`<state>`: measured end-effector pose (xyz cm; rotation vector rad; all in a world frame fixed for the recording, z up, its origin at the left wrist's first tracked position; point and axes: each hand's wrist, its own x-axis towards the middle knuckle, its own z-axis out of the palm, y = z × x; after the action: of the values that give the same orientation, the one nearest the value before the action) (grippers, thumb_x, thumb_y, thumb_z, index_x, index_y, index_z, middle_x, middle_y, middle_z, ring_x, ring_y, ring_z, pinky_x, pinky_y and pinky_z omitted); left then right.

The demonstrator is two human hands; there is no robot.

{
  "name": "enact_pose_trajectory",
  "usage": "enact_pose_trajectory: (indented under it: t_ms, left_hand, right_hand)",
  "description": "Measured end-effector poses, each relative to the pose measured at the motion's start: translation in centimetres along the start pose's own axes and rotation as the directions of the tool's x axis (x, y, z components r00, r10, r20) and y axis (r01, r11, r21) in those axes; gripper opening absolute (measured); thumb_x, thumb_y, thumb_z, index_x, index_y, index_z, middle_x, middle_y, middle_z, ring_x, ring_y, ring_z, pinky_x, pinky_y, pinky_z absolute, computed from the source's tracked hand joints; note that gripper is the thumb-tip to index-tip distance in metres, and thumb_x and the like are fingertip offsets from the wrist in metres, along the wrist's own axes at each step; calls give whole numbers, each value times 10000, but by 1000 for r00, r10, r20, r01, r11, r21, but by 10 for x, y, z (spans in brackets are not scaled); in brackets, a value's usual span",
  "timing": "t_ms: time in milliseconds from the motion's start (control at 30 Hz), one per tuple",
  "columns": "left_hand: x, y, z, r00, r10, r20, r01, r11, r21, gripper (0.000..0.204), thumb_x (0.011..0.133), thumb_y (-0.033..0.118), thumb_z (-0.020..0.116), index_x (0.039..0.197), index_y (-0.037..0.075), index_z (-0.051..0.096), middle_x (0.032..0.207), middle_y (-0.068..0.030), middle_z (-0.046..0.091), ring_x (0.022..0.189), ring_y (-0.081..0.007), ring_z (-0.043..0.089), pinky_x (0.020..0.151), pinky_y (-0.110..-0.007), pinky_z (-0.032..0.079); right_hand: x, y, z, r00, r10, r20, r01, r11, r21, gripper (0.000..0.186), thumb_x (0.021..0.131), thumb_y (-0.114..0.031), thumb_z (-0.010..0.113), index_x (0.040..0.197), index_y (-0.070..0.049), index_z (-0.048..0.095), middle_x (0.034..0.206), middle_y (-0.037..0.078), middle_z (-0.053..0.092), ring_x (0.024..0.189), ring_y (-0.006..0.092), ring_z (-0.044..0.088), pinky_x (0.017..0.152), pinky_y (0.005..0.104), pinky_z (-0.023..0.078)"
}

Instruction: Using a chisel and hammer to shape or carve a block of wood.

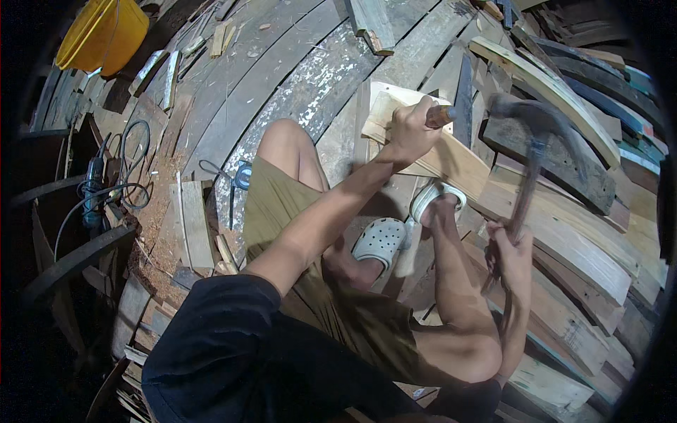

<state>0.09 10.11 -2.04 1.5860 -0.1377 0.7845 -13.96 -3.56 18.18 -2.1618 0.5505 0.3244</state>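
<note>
My left hand point(412, 132) is closed round a chisel point(441, 116); its brown wooden handle with a grey end cap sticks out past my fist, and its blade is hidden. The fist is over a pale wooden board point(462, 163), which slants between my feet and a second light piece of wood point(384, 92). At the right, my right hand point(513, 255) grips the handle of a claw hammer point(523, 194). The hammer is raised, its head smeared by motion and apart from the chisel.
Planks and offcuts point(585, 261) are heaped along the right. A yellow bucket point(106, 35) stands at the far left. Below it lie a corded power tool point(92, 192) and sawdust point(159, 264). My feet wear pale clogs point(379, 242). Worn floorboards point(282, 84) stretch ahead.
</note>
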Motion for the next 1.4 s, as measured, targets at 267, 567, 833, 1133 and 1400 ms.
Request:
enact_pose_trajectory:
  t_ms: [267,567,833,1133,1400]
  left_hand:
    - [-1,-4,4,1000,9,-22,-9,1000,1,167,680,7,679,769,19,538,575,-136,557,557,-300,617,492,-367,454]
    - [0,-4,4,1000,12,-15,-12,1000,8,159,692,14,678,791,14,553,606,-144,582,555,-307,621,498,-363,465]
    - [-2,-4,3,1000,-28,-14,29,999,34,156,694,8,679,751,30,535,593,-138,573,550,-292,618,496,-358,463]
    - [-1,0,0,999,-26,-21,25,999,-34,176,714,14,668,707,19,492,555,-138,532,514,-283,596,481,-353,434]
    - [11,13,1,980,-175,93,175,985,7,149,763,78,643,717,-22,542,566,-174,568,513,-257,599,487,-352,423]
  right_hand:
    - [-4,2,-20,996,-83,-17,85,988,126,218,863,-166,632,709,-45,536,501,-24,443,396,51,395,369,225,283]
    - [-7,-12,2,998,31,-48,-27,995,91,222,864,-146,603,694,-41,508,502,-31,408,415,60,389,389,236,295]
    - [5,18,7,996,73,-49,-79,988,-131,297,833,-168,653,1000,-70,428,595,-10,457,434,61,406,368,233,292]
    - [0,9,2,999,-27,-45,23,997,-76,215,866,-170,612,748,-71,463,497,-34,396,366,67,365,343,241,288]
    - [-7,0,-33,997,-36,69,9,937,350,292,864,-116,571,619,-88,414,427,-20,335,296,74,289,290,240,201]
